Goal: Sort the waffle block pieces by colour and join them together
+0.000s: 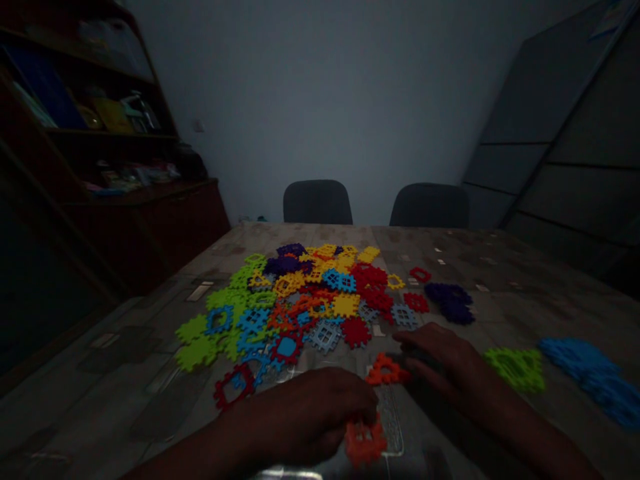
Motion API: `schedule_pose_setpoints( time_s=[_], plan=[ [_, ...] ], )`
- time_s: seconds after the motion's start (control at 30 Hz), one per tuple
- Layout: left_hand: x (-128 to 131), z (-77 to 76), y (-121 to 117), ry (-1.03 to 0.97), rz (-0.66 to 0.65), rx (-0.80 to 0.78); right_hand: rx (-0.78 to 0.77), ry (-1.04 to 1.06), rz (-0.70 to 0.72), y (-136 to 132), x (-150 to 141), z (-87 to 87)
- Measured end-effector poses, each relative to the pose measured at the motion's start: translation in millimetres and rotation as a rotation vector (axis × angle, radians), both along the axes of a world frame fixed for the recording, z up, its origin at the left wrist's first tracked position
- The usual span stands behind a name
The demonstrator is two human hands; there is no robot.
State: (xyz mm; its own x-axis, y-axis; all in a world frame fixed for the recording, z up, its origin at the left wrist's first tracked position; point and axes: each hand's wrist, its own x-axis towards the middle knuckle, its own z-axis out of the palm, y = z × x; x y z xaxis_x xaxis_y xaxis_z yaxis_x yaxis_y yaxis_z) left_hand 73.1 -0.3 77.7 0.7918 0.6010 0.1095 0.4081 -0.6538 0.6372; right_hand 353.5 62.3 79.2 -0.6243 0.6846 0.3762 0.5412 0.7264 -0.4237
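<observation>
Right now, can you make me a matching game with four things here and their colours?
Things
1. Small piece at left hand
2. Holey piece just right of right hand
3. Bunched pieces at far right
4. Chairs behind table

Colours
A. dark grey
B. blue
C. orange
D. lime green

Pairs: 1-C, 2-D, 3-B, 4-A

The one view looks forward and slightly down from head height at the near side of the counter [540,293], with the left hand [323,408] and right hand [447,363] close below, and chairs [317,202] and wall [325,100] farther off.
</observation>
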Motion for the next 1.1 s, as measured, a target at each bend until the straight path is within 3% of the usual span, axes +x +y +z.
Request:
schedule_pose_setpoints(
  time_s=[0.07, 0.23, 0.53, 0.8, 0.9, 1.1],
  plan=[
    [-0.1, 1.9, 1.3, -0.004, 0.004, -0.001, -0.004, -0.010, -0.009, 1.3, 1.8, -3.6],
    [0.2, 11.2, -0.1, 0.132, 0.190, 0.026, -0.015, -0.022, -0.038, 1.8, 4.4, -7.9],
    [6.5, 10.6, -5.4, 0.240, 0.118, 0.037, -0.011, -0.108, -0.020, 1.7, 0.8, 5.9],
    [13.2, 13.9, -11.3, 0.299, 0.141, 0.120, -0.019, -0.115, -0.048, 0.0, 2.0, 6.0],
    [22.0, 1.7, -16.9, 0.347, 0.222, 0.217, -0.004, -0.120, -0.050, -0.1, 1.6, 7.1],
    [32.1, -44.3, -19.3, 0.417, 0.308, 0.366, 0.011, -0.144, -0.057, 0.9, -0.5, 4.9]
  ],
)
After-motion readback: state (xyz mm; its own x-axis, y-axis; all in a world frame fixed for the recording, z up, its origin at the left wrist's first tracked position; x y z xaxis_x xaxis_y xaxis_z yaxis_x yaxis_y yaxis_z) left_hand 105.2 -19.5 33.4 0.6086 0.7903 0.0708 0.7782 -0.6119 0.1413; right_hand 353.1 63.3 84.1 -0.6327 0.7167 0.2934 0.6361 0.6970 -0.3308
